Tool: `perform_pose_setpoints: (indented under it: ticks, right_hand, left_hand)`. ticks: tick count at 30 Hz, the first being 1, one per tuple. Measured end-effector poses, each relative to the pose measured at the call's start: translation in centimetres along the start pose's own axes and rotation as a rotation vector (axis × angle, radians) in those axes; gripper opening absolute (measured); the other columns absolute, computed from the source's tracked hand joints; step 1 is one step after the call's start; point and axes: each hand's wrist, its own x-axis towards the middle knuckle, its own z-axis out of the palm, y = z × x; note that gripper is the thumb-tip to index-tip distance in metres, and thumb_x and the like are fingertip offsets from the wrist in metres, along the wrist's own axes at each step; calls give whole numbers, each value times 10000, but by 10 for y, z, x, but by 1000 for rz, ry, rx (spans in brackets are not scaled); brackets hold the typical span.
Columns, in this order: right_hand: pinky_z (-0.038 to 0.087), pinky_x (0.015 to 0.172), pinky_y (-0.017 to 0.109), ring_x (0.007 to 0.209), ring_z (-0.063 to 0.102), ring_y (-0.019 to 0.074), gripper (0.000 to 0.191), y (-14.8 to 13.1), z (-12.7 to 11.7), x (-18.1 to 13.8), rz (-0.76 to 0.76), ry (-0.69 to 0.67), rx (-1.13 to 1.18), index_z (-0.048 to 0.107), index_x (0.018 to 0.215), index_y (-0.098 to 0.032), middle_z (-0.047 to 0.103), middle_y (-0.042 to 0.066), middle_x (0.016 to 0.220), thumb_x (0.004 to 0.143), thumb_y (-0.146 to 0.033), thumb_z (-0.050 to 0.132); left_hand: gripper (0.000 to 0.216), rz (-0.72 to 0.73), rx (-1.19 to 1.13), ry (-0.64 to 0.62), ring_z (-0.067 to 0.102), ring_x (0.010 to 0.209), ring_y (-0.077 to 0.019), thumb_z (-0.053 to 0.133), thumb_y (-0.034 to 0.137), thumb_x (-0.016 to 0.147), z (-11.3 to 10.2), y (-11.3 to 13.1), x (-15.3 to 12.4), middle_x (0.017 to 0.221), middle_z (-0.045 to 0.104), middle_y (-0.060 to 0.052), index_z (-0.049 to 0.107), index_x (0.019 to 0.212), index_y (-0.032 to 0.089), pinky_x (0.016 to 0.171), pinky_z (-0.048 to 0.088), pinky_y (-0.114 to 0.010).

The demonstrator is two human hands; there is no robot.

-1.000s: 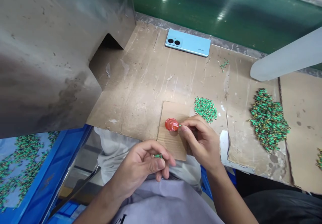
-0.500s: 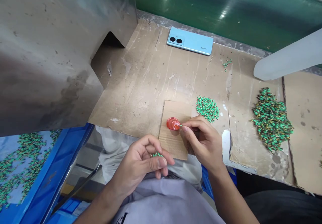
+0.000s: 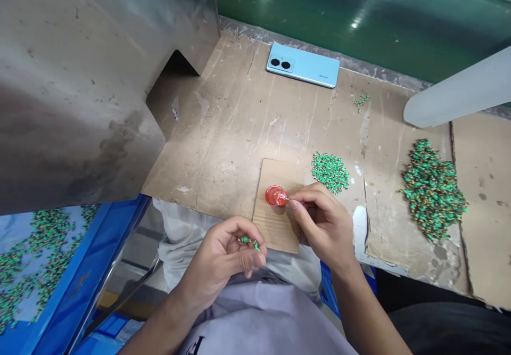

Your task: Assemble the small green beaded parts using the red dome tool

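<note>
My left hand (image 3: 229, 251) is curled around several small green parts (image 3: 249, 242) with brass-coloured ends, some showing between thumb and fingers. Between the thumb and forefinger of my right hand (image 3: 323, 219) is one small green part (image 3: 286, 199), its tip at the right rim of a small red cup (image 3: 272, 191). Glossy red-orange paste lies in the cup, which rests on a cardboard piece (image 3: 275, 230). Just beyond my right hand, a flat patch of green parts (image 3: 330, 172) covers the table. Exactly what kind of part these are is too small to tell.
A larger heap of green parts (image 3: 433, 192) lies to the right, below a white tube (image 3: 455, 91). A light blue phone (image 3: 303, 66) lies at the back. At left stand a metal housing (image 3: 80, 89) and a blue tray (image 3: 83, 259) of more parts.
The fingers of my left hand have curled in and shifted the green parts, showing more of them. My right hand stays at the cup's rim with its part.
</note>
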Motion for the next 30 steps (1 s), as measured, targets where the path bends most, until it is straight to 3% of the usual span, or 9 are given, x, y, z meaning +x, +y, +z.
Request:
perform_pose_setpoints:
  ticks: [4, 13, 19, 26, 30]
  right_hand:
    - [497, 671, 303, 779, 629, 172, 134, 1, 0, -1, 1, 8, 7, 718, 966, -235, 694, 14, 883, 1018, -117, 683]
    - [483, 669, 284, 813, 630, 161, 130, 1, -13, -9, 30, 49, -72, 701, 1000, -251, 669, 1, 920, 1042, -133, 667]
    - [520, 731, 310, 859, 673, 180, 89, 5, -34, -23, 36, -17, -304, 695, 1007, -236, 688, 22, 953, 1051, -163, 667]
    - [507, 795, 356, 876, 687, 187, 75, 12, -29, -31, 17, -35, -315, 701, 1028, -235, 698, 14, 968, 1053, -170, 673]
    - [484, 811, 382, 876, 685, 196, 74, 15, -26, -31, 8, -29, -328, 708, 1031, -233, 706, 18, 969, 1051, -169, 676]
  left_hand:
    - [246, -1, 7, 10, 618, 497, -41, 1003, 270, 768, -3, -3, 0, 751, 758, -3, 857, 957, 211, 428, 485, -80]
    - [222, 63, 72, 17, 703, 632, -73, 938, 333, 861, 4, -1, -2, 839, 748, -12, 875, 1063, 264, 550, 571, -113]
    - [227, 23, 405, 62, 668, 664, -78, 857, 347, 923, 5, -4, -6, 871, 740, -16, 844, 1115, 227, 585, 560, -124]
    - [197, 145, 783, 42, 736, 897, -159, 706, 291, 991, 15, -13, 0, 1052, 802, -37, 808, 1154, 249, 777, 599, -222]
    - [208, 185, 875, 32, 767, 968, -198, 675, 283, 989, 17, -15, 2, 1100, 820, -56, 798, 1148, 225, 843, 607, -270]
